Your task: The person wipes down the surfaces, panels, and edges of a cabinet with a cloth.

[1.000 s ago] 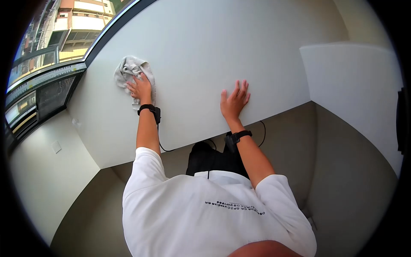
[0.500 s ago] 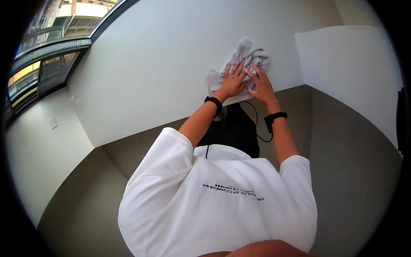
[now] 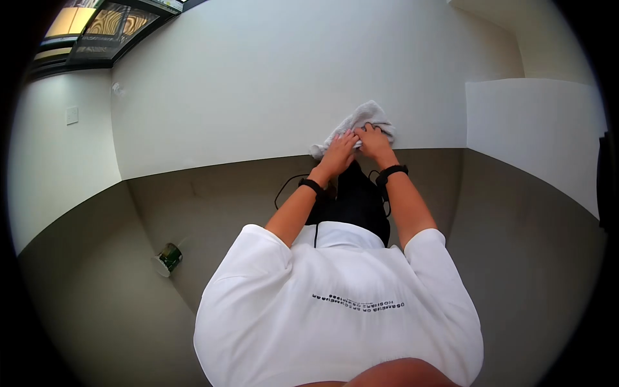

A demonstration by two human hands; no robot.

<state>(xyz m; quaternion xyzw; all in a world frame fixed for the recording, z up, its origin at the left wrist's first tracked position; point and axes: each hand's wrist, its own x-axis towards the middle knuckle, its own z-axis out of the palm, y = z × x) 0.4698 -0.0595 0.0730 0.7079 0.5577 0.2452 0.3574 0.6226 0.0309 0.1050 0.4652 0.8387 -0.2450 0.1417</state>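
A light grey cloth (image 3: 367, 116) lies bunched against the white wall (image 3: 277, 84) in front of me. My left hand (image 3: 340, 155) is on the cloth's lower left part, its fingers close together and pressing into the fabric. Beside it, my right hand (image 3: 375, 142) has its fingers bent into the cloth's right side. The two hands nearly touch at the fingertips. Folds of fabric hide part of what the fingers grip. Each wrist has a black band.
A green container with a pale end (image 3: 167, 259) is on the grey-brown floor (image 3: 219, 193) at left. A dark-framed window (image 3: 116, 29) is at upper left, above a wall plate (image 3: 71, 115). A white wall section (image 3: 529, 113) juts out at right. A thin black cord (image 3: 284, 191) hangs near my legs.
Both hands and the cloth sit lower against the wall. The cloth is more gathered, and my right fingers are more bent. My view has shifted, bringing the green container into sight.
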